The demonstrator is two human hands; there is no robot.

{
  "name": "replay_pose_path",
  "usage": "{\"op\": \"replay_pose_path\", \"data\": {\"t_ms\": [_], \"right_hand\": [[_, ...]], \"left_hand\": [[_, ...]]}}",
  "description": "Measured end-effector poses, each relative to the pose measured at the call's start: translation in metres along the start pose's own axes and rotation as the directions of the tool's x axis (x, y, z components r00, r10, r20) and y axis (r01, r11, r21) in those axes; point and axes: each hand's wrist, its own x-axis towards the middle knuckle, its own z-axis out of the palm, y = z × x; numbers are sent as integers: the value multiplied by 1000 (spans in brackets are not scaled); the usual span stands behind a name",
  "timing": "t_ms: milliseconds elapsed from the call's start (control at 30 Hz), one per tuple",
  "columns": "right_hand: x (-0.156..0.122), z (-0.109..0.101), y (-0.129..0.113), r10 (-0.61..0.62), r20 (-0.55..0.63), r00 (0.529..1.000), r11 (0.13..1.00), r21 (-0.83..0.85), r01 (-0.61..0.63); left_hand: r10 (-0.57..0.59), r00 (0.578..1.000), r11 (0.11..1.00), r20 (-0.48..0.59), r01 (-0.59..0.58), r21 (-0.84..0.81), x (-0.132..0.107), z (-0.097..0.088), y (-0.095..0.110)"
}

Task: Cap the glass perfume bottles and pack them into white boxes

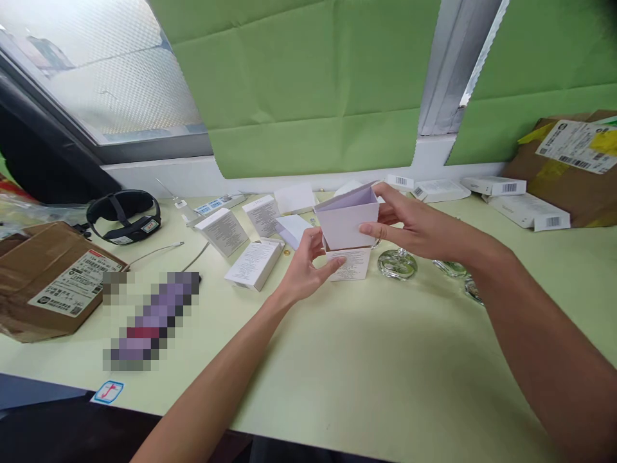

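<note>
Both of my hands are at a small white carton in the middle of the table. My left hand (307, 265) grips the lower part, a text-printed carton (354, 265), with the thumb across its front. Above it, my right hand (398, 218) pinches a plain white cardboard piece (349, 225), open at the top, between thumb and fingers. Whether this piece is an insert or part of the same carton, I cannot tell. Just right of the carton lies a round clear glass bottle (396, 264). More glass bottles (450, 267) lie partly behind my right forearm.
Printed white boxes (255, 263) stand and lie to the left. Flat white cartons (530, 211) lie at the back right by a brown cardboard box (569, 170). Another brown box (58, 283), a black headset (124, 217), a power strip (219, 204) and a pixelated object (154, 321) are at left.
</note>
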Motion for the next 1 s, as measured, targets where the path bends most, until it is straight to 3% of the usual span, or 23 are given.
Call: {"op": "replay_pose_path", "data": {"t_ms": [100, 667, 1000], "right_hand": [[2, 3, -1, -4, 45, 999, 999, -36, 6], [4, 4, 5, 64, 30, 997, 973, -226, -56], [6, 8, -4, -15, -87, 996, 1000, 24, 17]], "left_hand": [[9, 1000, 1000, -1, -9, 5, 0, 0, -1], [87, 994, 996, -64, -88, -13, 1, 0, -4], [84, 995, 996, -54, -86, -29, 1, -1, -3]]}}
